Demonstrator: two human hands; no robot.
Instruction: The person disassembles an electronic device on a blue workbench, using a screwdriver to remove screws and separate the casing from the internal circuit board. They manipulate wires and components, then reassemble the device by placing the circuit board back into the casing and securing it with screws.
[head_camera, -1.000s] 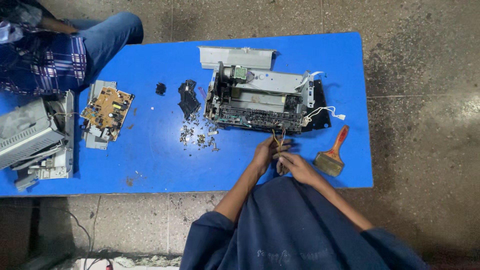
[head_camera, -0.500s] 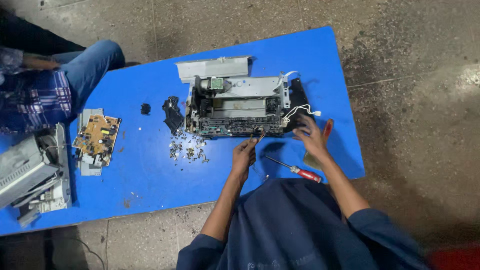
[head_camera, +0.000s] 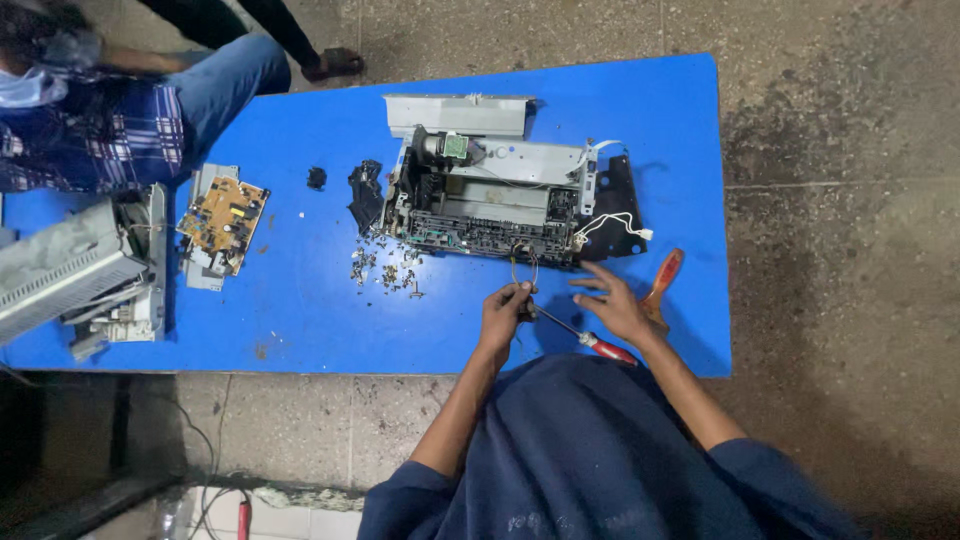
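From the left I see a grey ribbed casing (head_camera: 70, 268) cut off at the edge, then a tan circuit board (head_camera: 222, 215) and scattered screws (head_camera: 385, 270) on the blue table (head_camera: 300, 300). My left hand (head_camera: 503, 310) pinches a thin wire loop (head_camera: 523, 268) below the stripped metal printer chassis (head_camera: 500, 200). My right hand (head_camera: 612, 305) lies open, fingers spread, over the red-handled screwdriver (head_camera: 590, 338), its grip partly hidden.
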